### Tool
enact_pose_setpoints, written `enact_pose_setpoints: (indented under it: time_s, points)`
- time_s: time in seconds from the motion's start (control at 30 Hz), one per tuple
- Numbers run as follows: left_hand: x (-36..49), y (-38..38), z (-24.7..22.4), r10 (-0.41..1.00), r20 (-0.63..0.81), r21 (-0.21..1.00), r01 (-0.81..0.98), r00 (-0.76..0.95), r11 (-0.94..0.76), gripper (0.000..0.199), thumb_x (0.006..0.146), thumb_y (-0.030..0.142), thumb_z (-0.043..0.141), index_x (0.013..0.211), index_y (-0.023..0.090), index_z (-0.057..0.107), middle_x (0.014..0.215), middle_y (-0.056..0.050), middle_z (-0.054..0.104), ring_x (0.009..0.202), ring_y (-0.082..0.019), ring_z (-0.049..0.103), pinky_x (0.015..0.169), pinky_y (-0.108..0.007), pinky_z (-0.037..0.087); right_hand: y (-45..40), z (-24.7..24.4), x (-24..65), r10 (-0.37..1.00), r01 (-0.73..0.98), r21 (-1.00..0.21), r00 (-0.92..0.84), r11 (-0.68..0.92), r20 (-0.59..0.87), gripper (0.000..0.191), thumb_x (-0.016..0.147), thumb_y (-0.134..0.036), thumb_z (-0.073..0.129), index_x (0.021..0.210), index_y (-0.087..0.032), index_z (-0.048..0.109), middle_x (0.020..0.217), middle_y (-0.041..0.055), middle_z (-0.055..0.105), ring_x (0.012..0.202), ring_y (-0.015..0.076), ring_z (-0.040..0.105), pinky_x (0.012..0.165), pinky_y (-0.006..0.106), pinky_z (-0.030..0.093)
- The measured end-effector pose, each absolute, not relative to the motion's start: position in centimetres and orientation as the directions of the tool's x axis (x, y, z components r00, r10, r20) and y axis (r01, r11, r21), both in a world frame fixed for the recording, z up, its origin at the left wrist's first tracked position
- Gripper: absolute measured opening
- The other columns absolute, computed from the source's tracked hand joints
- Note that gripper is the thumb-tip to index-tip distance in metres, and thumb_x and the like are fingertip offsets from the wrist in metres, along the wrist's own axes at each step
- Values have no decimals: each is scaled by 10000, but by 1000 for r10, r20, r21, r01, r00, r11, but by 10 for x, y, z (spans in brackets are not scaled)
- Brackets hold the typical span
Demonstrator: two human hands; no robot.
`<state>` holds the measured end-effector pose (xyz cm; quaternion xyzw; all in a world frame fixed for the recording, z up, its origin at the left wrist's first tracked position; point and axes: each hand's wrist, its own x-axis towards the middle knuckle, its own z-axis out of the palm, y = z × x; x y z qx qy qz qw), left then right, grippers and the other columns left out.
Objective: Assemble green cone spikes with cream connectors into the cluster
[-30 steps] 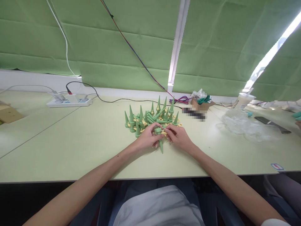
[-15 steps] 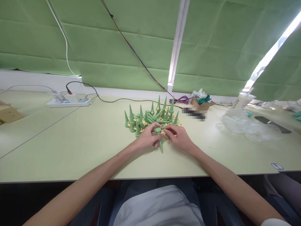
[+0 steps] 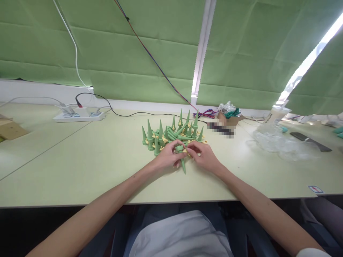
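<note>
My left hand [image 3: 170, 154] is closed around a green plant watering spike [image 3: 183, 166], its wide cap up and its point tilted down toward me. A small yellow valve [image 3: 184, 151] sticks out of the side of this spike, just below the cap. The fingertips of my right hand [image 3: 203, 156] pinch the yellow valve, partly hiding it. Right behind both hands is a cluster of more green spikes [image 3: 160, 131], many standing point up with yellow valves on them, others lying in a heap.
At the back left lies a white power strip [image 3: 80, 116] with plugs and cables. A cardboard box [image 3: 10, 129] sits at the left edge. To the right are a plastic cup [image 3: 276, 115], a clear plastic bag [image 3: 270, 139] and a dark phone-like object [image 3: 311, 141].
My right fingers have shifted very slightly at the yellow valve. The spike and my left hand are almost unmoved.
</note>
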<state>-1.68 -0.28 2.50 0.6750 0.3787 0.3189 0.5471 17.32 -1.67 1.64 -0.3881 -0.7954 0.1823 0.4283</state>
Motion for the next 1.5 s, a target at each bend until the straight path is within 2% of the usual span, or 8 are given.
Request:
enact_pose_setpoints:
  time_s: [0.57,0.87,1.1,1.33,1.5]
  points:
    - [-18,-4,28,860,26,980,156,510,-122,341,807,416,722,1006,216,530,493,80,488,397,-102,506,418,-205,384,-18,18,173,760,446,-617,-332,649,559,101,935,-228,542,891,-204,629,806,31,684,710,155,628,624,257,489]
    - [-18,-3,26,856,29,976,170,517,-135,352,809,432,715,1019,218,529,558,58,535,409,-100,521,414,-207,395,-17,17,173,761,471,-599,-348,647,548,126,944,-240,528,878,-200,628,779,26,668,671,147,591,617,259,460]
    - [-18,-3,26,858,34,977,165,513,-138,362,799,429,721,1020,206,540,520,69,492,393,-108,513,407,-213,386,-18,17,174,762,484,-591,-354,645,542,145,953,-246,516,880,-205,634,776,29,664,658,151,574,621,268,457]
    - [-19,-3,27,856,34,975,172,516,-143,364,801,429,714,1032,205,544,541,57,522,404,-111,520,417,-219,389,-18,17,174,764,488,-591,-352,643,541,157,957,-261,516,880,-204,640,781,33,674,656,152,579,620,268,463]
    - [-19,-3,28,854,30,968,196,520,-154,345,808,435,705,1020,211,550,468,67,493,404,-118,511,428,-212,374,-18,18,174,763,478,-596,-359,645,537,154,954,-256,517,877,-202,639,779,30,670,657,149,579,615,264,464]
